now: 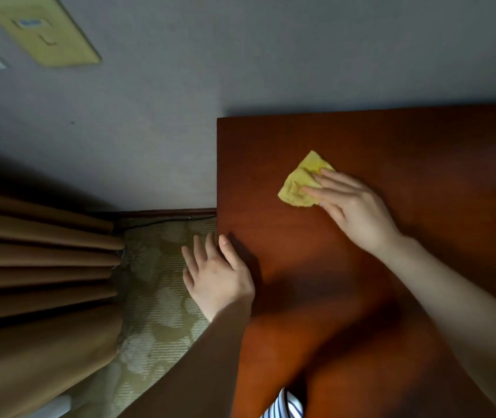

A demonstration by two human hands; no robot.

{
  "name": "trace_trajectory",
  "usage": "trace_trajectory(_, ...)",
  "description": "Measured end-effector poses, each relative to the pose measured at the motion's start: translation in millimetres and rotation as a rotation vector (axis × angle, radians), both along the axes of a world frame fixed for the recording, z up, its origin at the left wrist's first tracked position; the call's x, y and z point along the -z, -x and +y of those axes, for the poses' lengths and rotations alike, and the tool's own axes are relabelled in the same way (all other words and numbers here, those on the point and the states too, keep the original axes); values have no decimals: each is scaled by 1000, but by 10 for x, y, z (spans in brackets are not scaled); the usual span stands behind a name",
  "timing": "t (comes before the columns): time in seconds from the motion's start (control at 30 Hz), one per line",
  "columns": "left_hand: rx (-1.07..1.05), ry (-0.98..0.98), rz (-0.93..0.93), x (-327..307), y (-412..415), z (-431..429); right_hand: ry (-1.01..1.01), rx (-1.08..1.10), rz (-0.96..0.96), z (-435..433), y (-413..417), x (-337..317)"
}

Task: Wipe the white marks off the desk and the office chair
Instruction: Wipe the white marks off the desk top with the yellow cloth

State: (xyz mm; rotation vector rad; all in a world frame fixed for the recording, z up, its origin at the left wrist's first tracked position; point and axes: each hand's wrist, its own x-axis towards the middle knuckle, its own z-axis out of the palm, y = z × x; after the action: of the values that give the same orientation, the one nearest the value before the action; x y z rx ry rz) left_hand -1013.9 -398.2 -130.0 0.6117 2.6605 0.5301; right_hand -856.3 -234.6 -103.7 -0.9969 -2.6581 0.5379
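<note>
**Yellow cloth pressed flat on the desk top**

Closest to the lens, at the bottom edge, is a strip of blue-and-white striped fabric [284,402], lying between the person's two forearms.

On the far left, a brown curtain [39,267] hangs in heavy folds down to a green patterned carpet [162,297]. Above it, a yellowish plate [42,28] is fixed to the grey wall [240,55]. A dark baseboard [168,212] runs along the foot of the wall, with a thin cable [162,220] just beside it.

The left hand [216,276] sits at the left edge of the desk [421,161]. Its fingers are straight and spread out past the edge, over the carpet, and the thumb lies on the wood. It holds nothing.

The desk is reddish-brown wood with its back edge against the wall. Its top fills the right half of the view.

A crumpled yellow cloth [296,182] lies on the desk top, nearer the left edge than the right and well clear of the back edge.

The right hand [352,206] rests on the cloth's right side. The fingers are extended flat and press the cloth down onto the wood rather than curling round it. The thumb is stretched out just beside the cloth, and the bare forearm crosses the desk from the lower right.
</note>
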Motion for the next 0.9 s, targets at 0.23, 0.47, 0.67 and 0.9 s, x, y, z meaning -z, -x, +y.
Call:
trace_trajectory(0.23,14,21,15,1,-11,5,68,162,-23,691,669,-56)
trace_trajectory(0.47,32,41,43,-11,-21,12,-104,322,-112,714,1549,110)
trace_trajectory(0.67,27,54,42,-20,-31,21,-80,90,-155,363,1920,118)
trace_trajectory(0.9,-20,55,-3,-1,-22,42,61,-181,0,-488,1493,-31)
